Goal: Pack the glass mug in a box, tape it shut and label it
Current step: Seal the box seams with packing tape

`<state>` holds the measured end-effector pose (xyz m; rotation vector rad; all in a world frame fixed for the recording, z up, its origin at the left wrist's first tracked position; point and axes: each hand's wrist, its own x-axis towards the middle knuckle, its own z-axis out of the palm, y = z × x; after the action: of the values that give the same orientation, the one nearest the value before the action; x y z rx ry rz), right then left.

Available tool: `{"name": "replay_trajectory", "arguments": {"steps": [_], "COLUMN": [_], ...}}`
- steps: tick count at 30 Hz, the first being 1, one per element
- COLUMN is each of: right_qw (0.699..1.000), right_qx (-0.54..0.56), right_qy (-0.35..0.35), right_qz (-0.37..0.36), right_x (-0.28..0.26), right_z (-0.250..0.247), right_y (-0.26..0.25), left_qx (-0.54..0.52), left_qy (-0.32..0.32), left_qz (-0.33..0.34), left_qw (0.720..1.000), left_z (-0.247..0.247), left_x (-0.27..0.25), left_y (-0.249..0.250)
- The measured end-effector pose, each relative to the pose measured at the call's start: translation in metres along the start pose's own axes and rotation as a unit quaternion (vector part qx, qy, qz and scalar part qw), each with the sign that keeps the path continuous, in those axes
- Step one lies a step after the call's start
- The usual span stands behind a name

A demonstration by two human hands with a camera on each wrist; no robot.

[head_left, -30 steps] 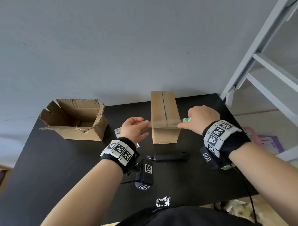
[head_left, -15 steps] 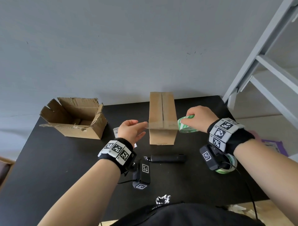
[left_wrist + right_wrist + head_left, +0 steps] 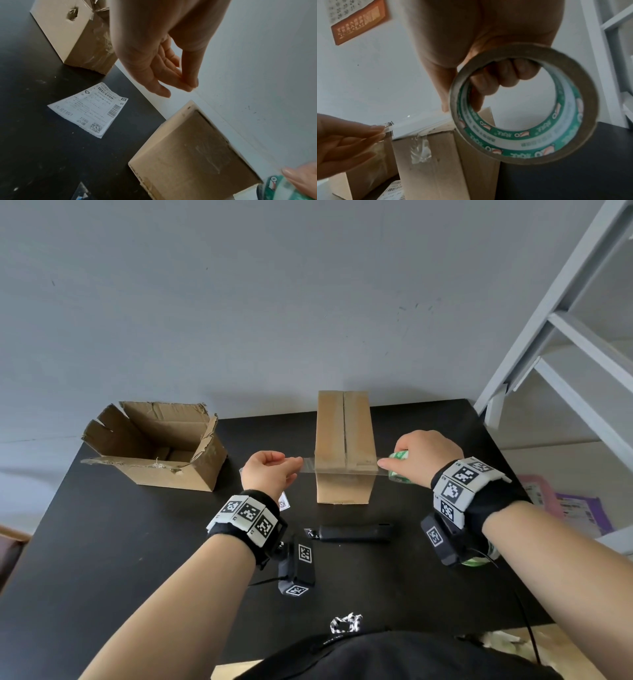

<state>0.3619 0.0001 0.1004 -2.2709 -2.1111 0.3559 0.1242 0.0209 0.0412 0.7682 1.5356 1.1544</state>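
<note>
From above, the closed box (image 3: 343, 440) stands on the black desk (image 3: 102, 542), its flaps meeting along a middle seam. A clear strip of tape (image 3: 310, 465) runs across its near top edge. The left hand (image 3: 269, 474), left of the box, pinches the strip's free end; the right hand (image 3: 419, 458), right of the box, grips the tape roll (image 3: 399, 467). An open torn carton (image 3: 154, 446) sits further left of the box.

At the left wrist, thumb and fingers (image 3: 187, 83) close on the tape end; a shipping label (image 3: 89, 109) lies left of the box.

At the right wrist, curled fingers (image 3: 505, 75) hook through the roll's core. The glass mug cannot be seen.
</note>
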Motion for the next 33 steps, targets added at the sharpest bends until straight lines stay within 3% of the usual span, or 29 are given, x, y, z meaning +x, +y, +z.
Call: {"name": "replay_trajectory", "arguments": {"steps": [33], "right_qw": [0.999], "right_qx": [-0.025], "right_qy": [-0.029], "right_qz": [0.015], "right_x": [0.017], "right_z": [0.012], "right_y": [-0.003], "left_qx": [0.024], "left_qy": [-0.016], "left_qz": [-0.021], "left_qw": [0.999], "left_z": [-0.002], "left_x": [0.017], "left_y": [-0.016]}}
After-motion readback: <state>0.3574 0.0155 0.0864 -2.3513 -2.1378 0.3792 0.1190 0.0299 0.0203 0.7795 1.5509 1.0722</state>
